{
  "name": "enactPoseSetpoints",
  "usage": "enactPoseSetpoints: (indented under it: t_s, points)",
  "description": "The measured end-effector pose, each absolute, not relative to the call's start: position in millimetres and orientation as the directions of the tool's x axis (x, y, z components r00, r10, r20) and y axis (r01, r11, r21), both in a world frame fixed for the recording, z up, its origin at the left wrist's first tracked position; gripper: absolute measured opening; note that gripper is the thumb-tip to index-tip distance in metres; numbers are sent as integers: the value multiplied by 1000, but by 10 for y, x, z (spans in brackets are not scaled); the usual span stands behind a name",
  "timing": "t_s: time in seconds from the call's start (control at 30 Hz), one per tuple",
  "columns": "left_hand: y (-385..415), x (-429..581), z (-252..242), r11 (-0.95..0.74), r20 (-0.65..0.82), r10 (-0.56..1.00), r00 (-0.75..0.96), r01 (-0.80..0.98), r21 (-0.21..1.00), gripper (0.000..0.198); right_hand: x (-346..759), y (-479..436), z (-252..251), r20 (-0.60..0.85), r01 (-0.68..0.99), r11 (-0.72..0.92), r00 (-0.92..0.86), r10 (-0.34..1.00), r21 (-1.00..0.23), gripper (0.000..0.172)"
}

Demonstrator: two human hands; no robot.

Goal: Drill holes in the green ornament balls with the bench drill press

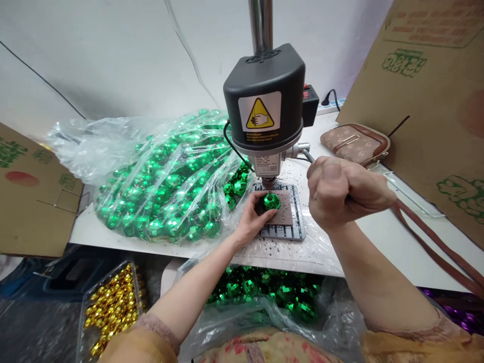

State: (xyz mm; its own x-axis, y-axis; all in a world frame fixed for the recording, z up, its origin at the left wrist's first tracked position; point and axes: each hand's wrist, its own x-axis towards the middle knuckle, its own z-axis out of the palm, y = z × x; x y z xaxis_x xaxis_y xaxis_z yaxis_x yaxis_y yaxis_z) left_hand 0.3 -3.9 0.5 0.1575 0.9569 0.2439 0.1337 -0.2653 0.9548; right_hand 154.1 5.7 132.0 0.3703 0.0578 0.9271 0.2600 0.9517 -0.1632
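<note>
My left hand [254,216] has its thumb and fingers closed around a shiny green faceted ball [271,201]. The ball sits on a brownish square pad [284,214] over the slotted metal base [298,229] of a bench drill press [264,106]. Right above the ball is the chuck [268,182]; whether the bit touches it I cannot tell. Raised at the machine's right side, my right hand [335,191] is in a fist around the feed lever [308,155], whose end is hidden in the fingers. Dark shavings are scattered over the base.
A large clear bag of green faceted balls [162,186] lies left of the drill. More green balls [264,287] sit below the table edge. Gold balls [113,307] fill a clear bin. Cardboard boxes [423,111] flank the table, and a brown purse [355,143] lies at right.
</note>
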Motion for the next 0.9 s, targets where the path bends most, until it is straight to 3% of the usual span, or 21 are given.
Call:
enactPoseSetpoints:
  t_s: [0.13, 0.5, 0.57, 0.73, 0.83, 0.9]
  points:
    - [-49, 16, 19, -248, 230, 962, 148, 118, 962, 51, 1554, 75, 1307, 936, 273, 951, 349, 41, -143, 49]
    - [-36, 9, -38, -290, 275, 951, 139, 108, 951, 49, 1591, 154, 1128, 958, 190, 980, 265, -110, 60, 47]
    - [-31, 10, -40, -291, 274, 951, 140, 118, 949, 49, 1562, 117, 1206, 948, 202, 979, 316, -40, -25, 48]
    - [-52, 29, -16, -309, 296, 950, 97, 189, 932, 46, 1481, -11, 1600, 830, 158, 895, 468, 305, -418, 48]
    - [-203, -15, 76, -330, 331, 942, 53, 324, 886, 39, 1482, -32, 1727, 783, 139, 840, 466, 412, -524, 47]
    - [-381, -95, 191, -354, 328, 935, 137, 447, 821, 35, 1496, -25, 1735, 775, 134, 830, 461, 432, -542, 48]
